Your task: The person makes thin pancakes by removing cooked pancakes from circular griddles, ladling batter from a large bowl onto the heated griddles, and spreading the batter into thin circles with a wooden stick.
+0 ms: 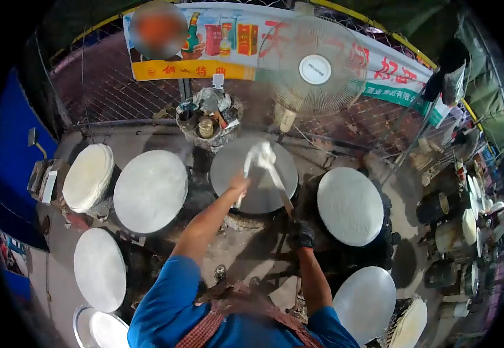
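My bare left hand [240, 184] is closed on a limp white strip [254, 158], which may be cloth or dough. It loops up from the fist, and a short end hangs below. My right hand [301, 235], in a dark glove, is wrapped round the handle of a long flat spatula [281, 187] with a pale blade. The blade's far end meets the white strip, where a bunched lump is blurred. Both are over a round grey griddle [224, 169] in front of me. Whether the strip touches the griddle, I cannot tell.
Round white-topped discs [150, 191] stand at the left, and others [350, 206] at the right. A stack of pale flatbreads [86, 177] sits far left. Behind the griddle are a cluttered stand [210, 136] and a large fan [314, 69]. Pots [434, 207] line the right.
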Motion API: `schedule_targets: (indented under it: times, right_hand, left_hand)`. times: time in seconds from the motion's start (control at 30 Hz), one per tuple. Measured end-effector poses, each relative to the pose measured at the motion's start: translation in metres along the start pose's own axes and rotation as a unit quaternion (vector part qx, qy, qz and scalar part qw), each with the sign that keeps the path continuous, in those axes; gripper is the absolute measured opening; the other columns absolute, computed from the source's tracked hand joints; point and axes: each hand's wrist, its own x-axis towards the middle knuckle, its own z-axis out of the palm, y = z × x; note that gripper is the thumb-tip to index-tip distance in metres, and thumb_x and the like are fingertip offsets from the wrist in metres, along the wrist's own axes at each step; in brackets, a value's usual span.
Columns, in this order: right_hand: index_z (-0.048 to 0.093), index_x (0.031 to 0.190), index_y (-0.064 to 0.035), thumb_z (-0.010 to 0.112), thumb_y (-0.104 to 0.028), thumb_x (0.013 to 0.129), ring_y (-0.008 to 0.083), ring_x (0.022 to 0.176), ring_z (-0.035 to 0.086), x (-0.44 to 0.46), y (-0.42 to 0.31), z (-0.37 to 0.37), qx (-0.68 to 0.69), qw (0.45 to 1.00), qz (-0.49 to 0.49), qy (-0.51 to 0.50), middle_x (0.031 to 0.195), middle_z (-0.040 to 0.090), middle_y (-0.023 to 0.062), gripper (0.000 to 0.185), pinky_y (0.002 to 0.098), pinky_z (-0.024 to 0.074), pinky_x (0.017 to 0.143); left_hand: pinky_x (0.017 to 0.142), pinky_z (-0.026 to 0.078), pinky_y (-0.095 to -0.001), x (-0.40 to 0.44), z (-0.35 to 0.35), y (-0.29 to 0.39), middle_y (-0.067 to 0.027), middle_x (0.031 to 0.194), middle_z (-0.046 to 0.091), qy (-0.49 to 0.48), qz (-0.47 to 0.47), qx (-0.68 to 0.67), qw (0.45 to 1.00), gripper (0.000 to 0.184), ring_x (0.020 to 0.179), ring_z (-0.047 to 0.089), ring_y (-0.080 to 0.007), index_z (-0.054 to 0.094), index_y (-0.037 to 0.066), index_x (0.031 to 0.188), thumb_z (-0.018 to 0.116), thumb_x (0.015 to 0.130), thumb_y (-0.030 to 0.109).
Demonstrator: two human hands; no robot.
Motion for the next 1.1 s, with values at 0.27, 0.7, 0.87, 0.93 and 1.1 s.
schedule_targets:
  times: [0.27,0.7,0.87,0.93,1.1]
  right_hand:
    - [0.052,0.106,-0.0024,0.047,-0.012,0.081,0.0192,0.080,0.055,0.053,-0.005,0.077,0.507,0.843,0.119,0.132,0.094,0.057,0.0101,0.028,0.0310,0.0461,0.070]
    - [0.049,0.108,-0.0088,0.038,-0.027,0.085,0.0190,0.078,0.051,0.209,0.029,0.204,0.838,0.528,-0.119,0.068,0.090,0.054,0.0071,0.032,0.0322,0.0442,0.065]
    - [0.052,0.108,-0.0086,0.049,-0.028,0.080,0.0203,0.080,0.055,0.136,-0.057,0.078,0.544,0.829,0.089,0.094,0.092,0.057,0.0083,0.034,0.0328,0.0461,0.064]
    - [0.054,0.108,-0.0085,0.053,-0.028,0.078,0.0209,0.080,0.056,0.149,-0.079,0.113,0.531,0.834,0.093,0.116,0.093,0.059,0.0087,0.035,0.0330,0.0469,0.063]
    - [0.058,0.104,-0.0193,0.049,-0.029,0.080,0.0156,0.072,0.057,0.121,-0.027,0.090,0.581,0.804,0.093,0.090,0.093,0.060,0.0043,0.027,0.0303,0.0474,0.059]
  left_hand:
    - [0.067,0.044,-0.0454,-0.001,-0.050,0.022,-0.0224,0.088,0.057,0.172,0.210,0.477,0.836,0.068,0.076,0.055,-0.0400,0.012,0.030,0.134,0.042,0.076,0.010]
    - [0.086,0.037,-0.0276,-0.078,-0.139,-0.038,-0.0131,0.123,0.045,0.041,0.097,0.165,0.981,0.067,0.106,0.049,-0.0233,0.027,0.019,0.131,0.051,0.071,0.001]
    - [0.087,0.037,-0.0252,-0.162,-0.155,-0.112,-0.0108,0.122,0.045,0.065,0.110,0.092,0.988,0.064,0.103,0.048,-0.0167,0.031,0.012,0.130,0.057,0.073,0.001]
    - [0.086,0.037,-0.0255,-0.170,-0.155,-0.119,-0.0118,0.121,0.046,0.082,0.106,0.060,0.989,0.059,0.103,0.049,-0.0174,0.033,0.009,0.128,0.057,0.074,0.002]
    - [0.085,0.038,-0.0285,-0.161,-0.172,-0.168,-0.0157,0.118,0.048,0.101,0.115,0.114,0.982,0.057,0.106,0.049,-0.0223,0.036,0.006,0.126,0.055,0.073,0.004]
